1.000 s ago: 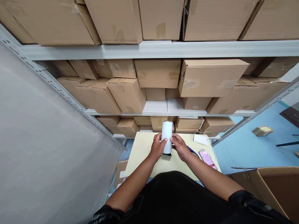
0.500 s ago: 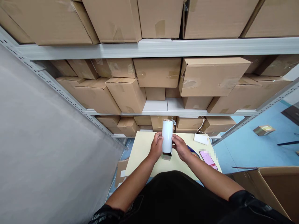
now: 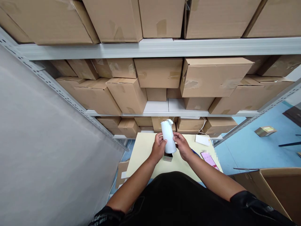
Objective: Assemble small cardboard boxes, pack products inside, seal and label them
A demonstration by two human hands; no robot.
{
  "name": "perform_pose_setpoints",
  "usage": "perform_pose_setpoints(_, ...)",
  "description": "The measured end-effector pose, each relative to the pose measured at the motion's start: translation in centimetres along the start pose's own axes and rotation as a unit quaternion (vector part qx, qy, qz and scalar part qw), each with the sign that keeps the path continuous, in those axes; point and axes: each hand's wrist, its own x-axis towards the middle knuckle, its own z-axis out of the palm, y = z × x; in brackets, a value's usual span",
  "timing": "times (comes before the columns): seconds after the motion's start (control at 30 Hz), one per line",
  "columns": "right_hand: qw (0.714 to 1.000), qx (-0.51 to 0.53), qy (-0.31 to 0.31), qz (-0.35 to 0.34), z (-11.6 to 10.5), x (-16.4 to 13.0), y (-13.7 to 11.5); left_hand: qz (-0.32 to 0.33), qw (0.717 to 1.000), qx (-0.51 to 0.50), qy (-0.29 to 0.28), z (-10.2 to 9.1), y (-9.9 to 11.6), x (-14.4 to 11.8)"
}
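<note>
A white cylindrical bottle (image 3: 168,136) is held between both hands above a pale yellow table (image 3: 143,157). My left hand (image 3: 158,149) grips its lower left side and my right hand (image 3: 181,146) grips its lower right side. The bottle leans with its top to the left. Just below its base a small brownish box (image 3: 167,157) rests on the table.
A pink phone (image 3: 208,159) and a white block with a cable (image 3: 202,140) lie on the table's right part. Metal shelving (image 3: 164,47) packed with cardboard boxes rises behind. An open carton (image 3: 270,188) stands at lower right. A grey wall is on the left.
The bottle has risen slightly off the small box and tilted, its top now leaning left. Both hands stay on it.
</note>
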Motion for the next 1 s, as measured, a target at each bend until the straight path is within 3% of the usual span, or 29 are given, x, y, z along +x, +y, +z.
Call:
perform_pose_setpoints(0.13, 0.999, 0.008, -0.04, 0.012, 0.2, -0.3, 0.0, 0.009, 0.998, 0.063, 0.012, -0.2, 0.3, 0.0)
perform_pose_setpoints(0.27, 1.0, 0.019, -0.019, 0.001, -0.1, -0.4, 0.3, 0.032, 0.989, 0.141, 0.033, -0.3, 0.8, 0.0)
perform_pose_setpoints(0.43, 1.0, 0.016, 0.006, -0.017, -0.3, -0.2, 0.3, -0.002, 0.999, 0.048, 0.01, -0.1, 0.9, -0.1)
perform_pose_setpoints(0.53, 1.0, 0.0, -0.007, 0.007, -0.2, -0.3, 0.3, -0.028, 0.999, 0.034, 0.01, 0.0, 0.6, -0.3)
perform_pose_setpoints(0.63, 0.999, -0.005, -0.034, 0.033, 0.0, -0.5, 0.5, -0.01, 0.998, 0.069, 0.002, -0.1, 0.2, -0.3)
perform_pose_setpoints(0.8, 0.999, 0.004, -0.032, -0.002, 0.0, -0.6, 0.8, 0.042, 0.989, 0.142, 0.021, -0.4, 0.0, -0.1)
perform_pose_setpoints(0.9, 1.0, 0.017, -0.016, -0.017, -0.1, -0.3, 0.8, 0.034, 0.996, 0.082, -0.004, -0.2, 0.3, -0.2)
perform_pose_setpoints(1.0, 1.0, 0.015, 0.009, -0.019, -0.1, -0.2, 0.7, 0.005, 0.999, 0.035, 0.011, 0.1, 0.5, -0.4)
